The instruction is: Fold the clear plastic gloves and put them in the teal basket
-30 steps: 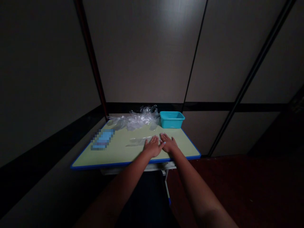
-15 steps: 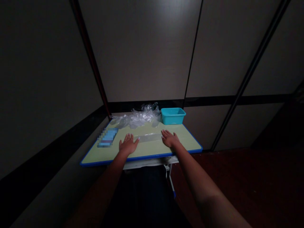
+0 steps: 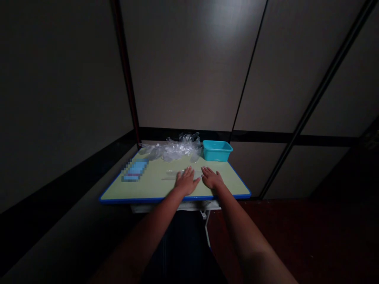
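Observation:
A clear plastic strip, perhaps a flattened bag, lies crosswise on the pale yellow-green table. My left hand rests palm down on it, fingers spread, covering its middle part. Close to its right, my right hand lies flat at the strip's right end, fingers stretched out and partly apart. A small gap separates the two hands. Neither hand grips anything. The strip's right end is mostly hidden by my hands.
Behind the hands lies a heap of crumpled clear plastic. A turquoise basin stands at the back right of the table. On the left is a blurred-out blue flat object. A panelled wall rises behind the table.
My left hand has slid right along the strip, from its left end to beside my right hand. My right hand has stayed nearly in place. The view has shifted slightly.

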